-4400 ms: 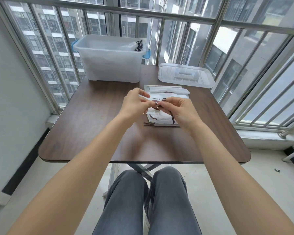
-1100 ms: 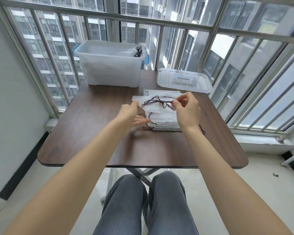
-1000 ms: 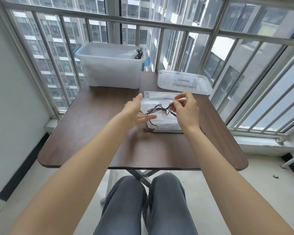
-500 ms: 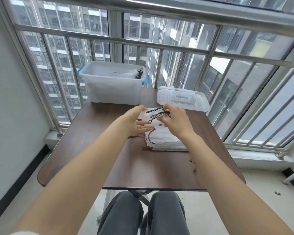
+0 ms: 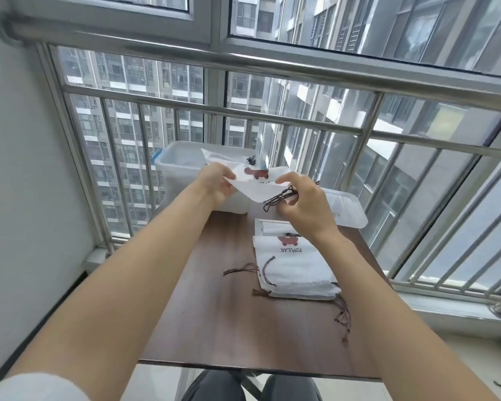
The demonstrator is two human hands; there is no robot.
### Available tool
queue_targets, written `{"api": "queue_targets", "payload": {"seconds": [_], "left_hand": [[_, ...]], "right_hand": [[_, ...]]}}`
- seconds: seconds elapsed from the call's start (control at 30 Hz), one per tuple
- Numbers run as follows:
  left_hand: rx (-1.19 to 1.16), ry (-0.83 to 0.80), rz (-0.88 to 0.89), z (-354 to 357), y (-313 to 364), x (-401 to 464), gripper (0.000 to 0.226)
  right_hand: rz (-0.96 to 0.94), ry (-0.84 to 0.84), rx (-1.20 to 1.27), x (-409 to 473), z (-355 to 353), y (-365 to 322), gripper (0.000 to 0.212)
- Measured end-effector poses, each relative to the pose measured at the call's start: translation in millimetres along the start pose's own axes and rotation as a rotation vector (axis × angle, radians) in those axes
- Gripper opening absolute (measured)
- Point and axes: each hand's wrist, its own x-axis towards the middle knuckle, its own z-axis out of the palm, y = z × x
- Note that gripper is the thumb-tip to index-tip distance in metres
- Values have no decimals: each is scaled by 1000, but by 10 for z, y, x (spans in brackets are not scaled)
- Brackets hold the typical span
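Left hand [image 5: 216, 183], right hand [image 5: 302, 202]: aloft, fingers curled.

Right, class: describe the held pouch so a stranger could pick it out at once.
Start at the brown table, with a clear bin at its far end. In front of that bin, the left hand and right hand hold a white pouch in the air. Unlike the stack lying flat on the table, it alone is lifted, its dark cord dangling.
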Motion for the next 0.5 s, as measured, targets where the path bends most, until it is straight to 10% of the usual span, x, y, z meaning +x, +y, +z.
{"api": "queue_targets", "payload": {"seconds": [0.3, 0.5], "left_hand": [[74, 213, 231, -459, 697, 616, 93], [522, 426, 342, -643, 793, 1187, 85]], "right_hand": [[-81, -87, 41, 922, 568, -123, 50], [-48, -143, -72, 1730, 1109, 29, 28]]}}
